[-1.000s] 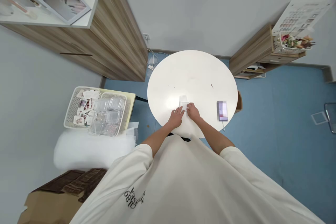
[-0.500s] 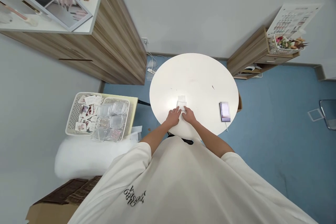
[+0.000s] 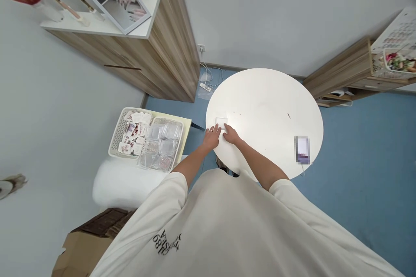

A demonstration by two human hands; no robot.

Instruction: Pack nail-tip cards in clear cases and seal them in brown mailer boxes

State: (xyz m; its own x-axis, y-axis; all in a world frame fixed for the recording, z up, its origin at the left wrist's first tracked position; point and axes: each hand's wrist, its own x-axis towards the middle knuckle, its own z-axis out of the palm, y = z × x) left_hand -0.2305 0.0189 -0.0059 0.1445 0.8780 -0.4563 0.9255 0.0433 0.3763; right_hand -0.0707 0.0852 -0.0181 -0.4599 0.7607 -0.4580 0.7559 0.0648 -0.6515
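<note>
A small white, partly see-through square packet [image 3: 221, 121] lies on the round white table [image 3: 260, 95], near its left edge. It looks like a wrapped piece, but its contents cannot be made out. My left hand [image 3: 212, 136] holds the packet's near left corner, fingers bent over it. At the near right corner, my right hand [image 3: 231, 134] grips it with thumb and fingertips. The fingers cover the packet's near edge.
A pixelated phone-like object [image 3: 302, 149] with a cable rests at the table's right. On a side table to the left are a basket of printed cards [image 3: 113, 143] and one of clear plastic boxes [image 3: 167, 147]. A white roll [image 3: 126, 184] and a cardboard box [image 3: 78, 251] are nearer.
My view has turned left, so the room appears shifted right. Both hands and the packet are now closer to the table's left edge.
</note>
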